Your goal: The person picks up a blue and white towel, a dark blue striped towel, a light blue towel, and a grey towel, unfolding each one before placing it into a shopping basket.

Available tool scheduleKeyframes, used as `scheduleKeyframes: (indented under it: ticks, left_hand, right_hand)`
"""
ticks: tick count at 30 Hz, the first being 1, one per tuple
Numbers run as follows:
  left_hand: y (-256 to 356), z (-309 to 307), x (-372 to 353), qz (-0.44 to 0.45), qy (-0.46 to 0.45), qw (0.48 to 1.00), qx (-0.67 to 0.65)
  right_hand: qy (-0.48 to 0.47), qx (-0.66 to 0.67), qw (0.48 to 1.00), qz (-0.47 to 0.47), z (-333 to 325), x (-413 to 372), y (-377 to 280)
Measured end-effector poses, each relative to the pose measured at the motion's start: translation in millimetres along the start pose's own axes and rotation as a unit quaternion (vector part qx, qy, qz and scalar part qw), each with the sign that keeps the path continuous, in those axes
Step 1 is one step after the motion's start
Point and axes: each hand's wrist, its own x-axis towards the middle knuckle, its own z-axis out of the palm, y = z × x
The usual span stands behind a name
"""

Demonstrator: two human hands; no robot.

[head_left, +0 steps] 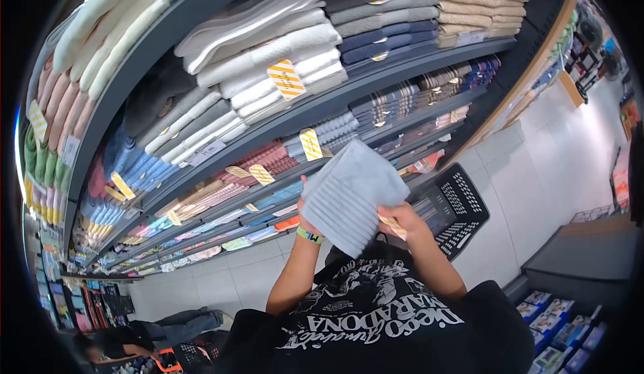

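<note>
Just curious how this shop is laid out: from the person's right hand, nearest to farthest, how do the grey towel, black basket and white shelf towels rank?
1. grey towel: held in the right hand, mid-picture.
2. black basket: just to the right of that hand, beyond it.
3. white towels: stacked on a high shelf, up and to the left.

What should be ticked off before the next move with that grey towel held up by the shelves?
1. Grip of left hand on the grey towel: ok.
2. Grip of right hand on its opposite edge: ok.
3. Towel folded flat, nothing dangling: ok.
4. The black basket close behind the towel: ok; what is inside it: cannot tell.
5. Print on the striped tag by the right hand legible: not ok.
6. The other person, low on the floor, well away from both hands: ok.
</note>
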Motion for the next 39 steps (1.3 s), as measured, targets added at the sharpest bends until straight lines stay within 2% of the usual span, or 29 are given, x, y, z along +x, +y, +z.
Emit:
scheduleKeyframes:
  ticks: [2, 3, 4, 5, 6, 7, 10, 12, 14, 15, 16, 18, 20, 21, 22, 23, 24, 25, 27, 28, 29, 30, 32, 34, 36, 37, 38, 39]
  left_hand:
    - [-7, 19, -5, -0.066, 0.104, 0.978, 0.166]
    - [-13, 22, -7, -0.055, 0.139, 0.965, 0.217]
    - [-16, 18, -10, -0.065, 0.141, 0.964, 0.215]
    - [-17, 15, -14, -0.115, 0.086, 0.953, 0.265]
    - [-19, 13, -15, -0.165, 0.029, 0.935, 0.312]
    - [-23, 15, -12, -0.177, 0.027, 0.934, 0.309]
    - [-40, 40, -4, -0.204, -0.017, 0.856, 0.475]
    - [-48, 61, 3, -0.233, 0.02, 0.84, 0.49]
    - [-50, 69, 5, -0.206, 0.026, 0.831, 0.517]
    - [-51, 76, 6, -0.203, 0.031, 0.83, 0.518]
    - [-53, 84, 5, -0.163, 0.056, 0.835, 0.522]
    - [-56, 98, -1, -0.113, 0.086, 0.84, 0.524]
    - [-59, 109, -3, -0.027, 0.108, 0.823, 0.558]
    - [-59, 111, -3, -0.018, 0.109, 0.822, 0.559]
    - [-59, 112, -5, 0.023, 0.104, 0.795, 0.597]
    - [-59, 113, -8, 0.064, 0.1, 0.765, 0.633]
    - [-59, 113, -10, 0.07, 0.102, 0.765, 0.632]
    - [-57, 113, -12, 0.099, 0.104, 0.746, 0.651]
    - [-51, 112, -18, 0.133, 0.109, 0.723, 0.669]
    - [-48, 109, -20, 0.153, 0.111, 0.678, 0.71]
    - [-44, 108, -21, 0.173, 0.114, 0.631, 0.748]
    - [-40, 109, -23, 0.177, 0.116, 0.632, 0.746]
    - [-36, 109, -27, 0.128, 0.096, 0.588, 0.793]
    - [-34, 112, -26, 0.106, 0.071, 0.583, 0.803]
    - [-33, 109, -25, 0.138, 0.019, 0.575, 0.806]
    - [-29, 101, -25, 0.109, 0.037, 0.612, 0.783]
    - [-26, 101, -25, 0.109, 0.029, 0.611, 0.784]
    - [-25, 105, -24, 0.114, 0.016, 0.629, 0.769]
  right_hand:
    - [0.023, -0.001, 1.0, 0.0, -7, -24, -3]
    - [0.024, -0.013, 0.999, 0.017, -7, -38, -6]
    - [0.026, -0.024, 0.999, 0.034, -11, -49, -8]
    - [-0.022, -0.052, 0.997, 0.054, -27, -55, -10]
    - [-0.014, -0.046, 0.998, 0.047, -26, -61, -12]
    - [-0.017, -0.082, 0.995, 0.056, -21, -69, -16]
    - [-0.037, -0.136, 0.988, 0.067, -11, -82, -32]
    - [-0.025, -0.159, 0.986, 0.046, -12, -81, -35]
    - [-0.055, -0.162, 0.985, 0.028, -39, -71, -29]
    - [-0.048, -0.135, 0.989, -0.02, -37, -67, -32]
    - [-0.04, -0.11, 0.991, -0.065, -34, -63, -36]
    - [-0.017, -0.107, 0.992, -0.072, -32, -59, -44]
    - [0.027, -0.139, 0.983, -0.112, -36, -46, -50]
    - [0.09, -0.195, 0.972, -0.096, -20, -48, -58]
    - [0.084, -0.2, 0.972, -0.094, -12, -42, -58]
    - [0.123, -0.322, 0.928, -0.142, -5, -37, -55]
    - [0.159, -0.438, 0.865, -0.188, 4, -33, -51]
    - [0.239, -0.613, 0.697, -0.284, 19, -29, -45]
    - [0.198, -0.587, 0.716, -0.321, 52, -25, -39]
    - [0.161, -0.559, 0.73, -0.357, 71, -24, -39]
    - [0.125, -0.522, 0.783, -0.315, 93, -27, -37]
    - [0.102, -0.492, 0.812, -0.296, 115, -30, -34]
    - [0.095, -0.479, 0.8, -0.35, 139, -27, -23]
    - [0.092, -0.469, 0.804, -0.354, 145, -20, -19]
    - [0.091, -0.455, 0.809, -0.36, 148, -15, -14]
    - [0.104, -0.41, 0.839, -0.342, 149, -11, -13]
    - [0.115, -0.364, 0.866, -0.324, 151, -7, -14]
    - [0.118, -0.363, 0.863, -0.329, 152, -4, -13]
